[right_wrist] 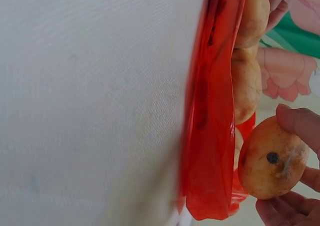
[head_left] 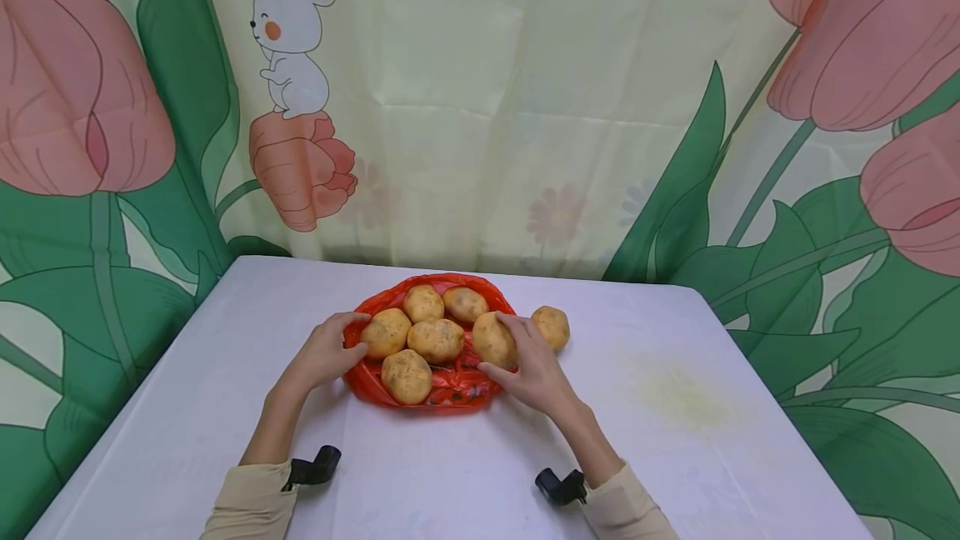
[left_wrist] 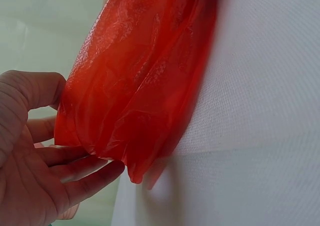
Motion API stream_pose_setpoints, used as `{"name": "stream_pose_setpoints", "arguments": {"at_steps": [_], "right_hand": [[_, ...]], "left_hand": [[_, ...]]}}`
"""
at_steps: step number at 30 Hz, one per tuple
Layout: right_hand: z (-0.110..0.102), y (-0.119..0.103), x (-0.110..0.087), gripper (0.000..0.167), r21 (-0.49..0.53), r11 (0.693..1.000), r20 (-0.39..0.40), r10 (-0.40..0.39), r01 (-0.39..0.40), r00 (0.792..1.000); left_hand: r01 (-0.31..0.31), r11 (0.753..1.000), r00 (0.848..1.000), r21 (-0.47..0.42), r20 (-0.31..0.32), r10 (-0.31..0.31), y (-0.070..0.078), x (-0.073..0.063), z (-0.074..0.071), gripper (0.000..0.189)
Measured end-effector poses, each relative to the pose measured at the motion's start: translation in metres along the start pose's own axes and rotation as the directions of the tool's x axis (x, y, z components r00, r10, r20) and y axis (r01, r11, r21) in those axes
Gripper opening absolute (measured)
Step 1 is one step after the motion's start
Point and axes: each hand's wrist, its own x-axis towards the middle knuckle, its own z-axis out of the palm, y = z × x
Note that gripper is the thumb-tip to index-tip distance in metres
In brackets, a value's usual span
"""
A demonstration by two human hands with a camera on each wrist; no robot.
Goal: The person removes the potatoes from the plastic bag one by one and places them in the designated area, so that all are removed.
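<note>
Several potatoes [head_left: 436,342] sit in a red plastic bag [head_left: 457,397], its mouth spread wide. At the bag's left rim, my left hand [head_left: 326,348] has its thumb and index finger around the leftmost potato [head_left: 386,333]. Other fingers of that hand touch the outside of the bag [left_wrist: 135,86], which hides their grip in the left wrist view. My right hand [head_left: 534,365] grips a potato [right_wrist: 274,158] with a dark spot, above the bag's right side. Another potato [head_left: 551,328] lies on the table just right of the bag.
A white cloth covers the table [head_left: 420,482], with a faint yellowish patch [head_left: 686,390] on its right side. Behind it hangs a curtain [head_left: 480,107] printed with tulips and a rabbit. Black cameras [head_left: 562,487] are strapped at both wrists.
</note>
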Motion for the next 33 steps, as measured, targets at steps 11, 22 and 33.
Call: {"name": "stream_pose_setpoints", "arguments": {"at_steps": [11, 22, 33], "right_hand": [[-0.009, 0.004, -0.009, 0.077, 0.021, 1.0, -0.071, -0.004, 0.006, 0.998], [-0.019, 0.011, -0.012, 0.079, 0.028, 1.0, -0.136, 0.01, -0.007, 0.991], [-0.027, 0.021, -0.012, 0.078, 0.015, 1.0, -0.182, -0.004, 0.007, 0.983]], "left_hand": [[-0.004, 1.0, 1.0, -0.006, 0.002, 0.004, -0.001, 0.0, 0.0, 0.052], [0.002, 1.0, 1.0, -0.003, 0.005, -0.002, -0.001, 0.0, 0.0, 0.052], [0.001, 1.0, 1.0, -0.003, 0.011, -0.001, -0.001, 0.001, 0.0, 0.052]]}}
